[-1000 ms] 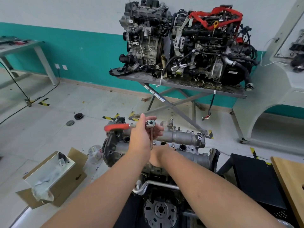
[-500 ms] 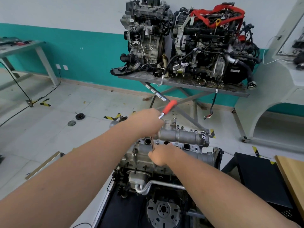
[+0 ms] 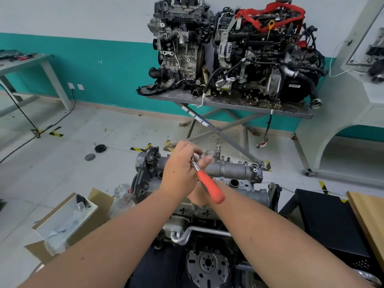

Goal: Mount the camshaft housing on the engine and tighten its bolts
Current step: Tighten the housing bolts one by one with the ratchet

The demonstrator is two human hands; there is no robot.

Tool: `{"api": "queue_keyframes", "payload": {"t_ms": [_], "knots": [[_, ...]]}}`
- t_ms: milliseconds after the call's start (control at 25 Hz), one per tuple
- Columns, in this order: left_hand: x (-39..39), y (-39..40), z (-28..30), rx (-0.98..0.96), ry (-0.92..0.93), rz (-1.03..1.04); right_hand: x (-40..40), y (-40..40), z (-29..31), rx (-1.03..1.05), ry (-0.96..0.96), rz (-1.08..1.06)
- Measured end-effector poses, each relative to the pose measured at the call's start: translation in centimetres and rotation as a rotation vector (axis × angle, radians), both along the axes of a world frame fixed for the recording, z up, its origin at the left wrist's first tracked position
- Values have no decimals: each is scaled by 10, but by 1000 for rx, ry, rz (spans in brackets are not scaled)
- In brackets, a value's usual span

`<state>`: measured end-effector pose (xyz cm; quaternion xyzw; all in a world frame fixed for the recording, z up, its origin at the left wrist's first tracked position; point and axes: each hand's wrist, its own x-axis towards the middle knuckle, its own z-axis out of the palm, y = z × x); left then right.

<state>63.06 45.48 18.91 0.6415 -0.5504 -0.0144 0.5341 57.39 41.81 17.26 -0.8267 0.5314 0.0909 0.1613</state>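
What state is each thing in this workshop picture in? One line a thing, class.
Left hand: grips the ratchet at its head.
Right hand: mostly hidden beneath the left hand and the handle; grip unclear.
Ratchet: held over the housing, orange handle pointing toward the person.
Housing: seated on the engine.
Engine: upright below the person.
Box: open on the floor.

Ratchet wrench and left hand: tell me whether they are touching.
Touching. The head view shows the left hand gripping the ratchet wrench near its metal head, while the orange handle sticks out free toward the camera.
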Motion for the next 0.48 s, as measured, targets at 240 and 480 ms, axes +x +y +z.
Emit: {"api": "queue_keyframes", "payload": {"t_ms": [240, 480], "knots": [[-17, -11, 1, 19, 1056, -102, -2, -41, -18, 295, 358, 412], [17, -12, 27, 315, 1242, -132, -6, -42, -24, 287, 337, 279]]}}
